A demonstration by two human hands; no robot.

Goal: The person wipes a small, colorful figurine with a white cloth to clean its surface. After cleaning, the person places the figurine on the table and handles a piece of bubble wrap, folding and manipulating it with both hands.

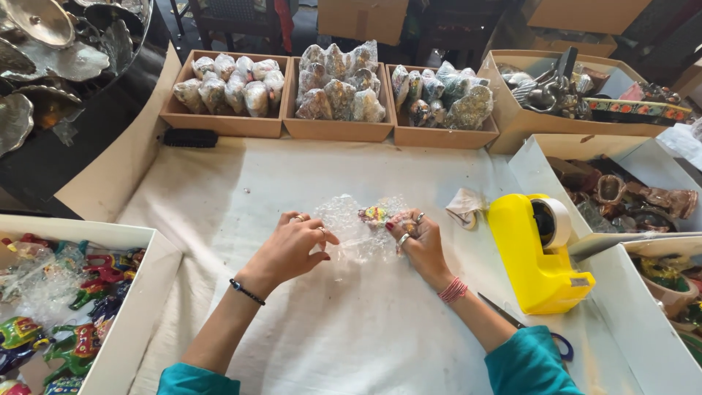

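I was wrapping: my right hand (415,238) gripped the figurine (375,213), my left hand (292,245) pressed flat and open on the bubble wrap (351,234), tape dispenser (537,252) at three o'clock.

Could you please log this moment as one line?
left hand: pressing clear bubble wrap sheet | right hand: holding small colourful painted figurine
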